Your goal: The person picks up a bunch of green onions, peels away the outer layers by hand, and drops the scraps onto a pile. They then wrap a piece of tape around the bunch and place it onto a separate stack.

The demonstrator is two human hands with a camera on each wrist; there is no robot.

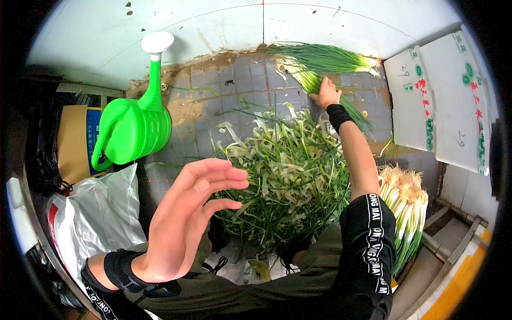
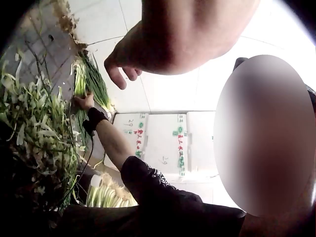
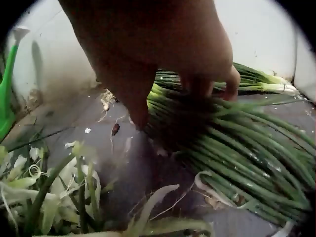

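My right hand (image 1: 326, 96) reaches to the far side of the tiled floor and holds a bundle of green onions (image 1: 304, 76). In the right wrist view the thumb of this hand (image 3: 163, 54) is on the near side of the bundle's stalks (image 3: 237, 148) and the fingers bend over the far side. A second bundle (image 1: 325, 57) lies just behind, against the wall. My left hand (image 1: 186, 213) is raised in the air, holding nothing, its fingers loosely bent. Below and between the arms is a big heap of peeled leaves and skins (image 1: 288, 170).
A green watering can (image 1: 133, 130) stands at the left, above a silver bag (image 1: 101, 208). White boxes (image 1: 453, 101) lean at the right. More onions with roots up (image 1: 402, 197) lie beside the right sleeve, near a metal frame (image 1: 453, 240). My shoes are below the heap.
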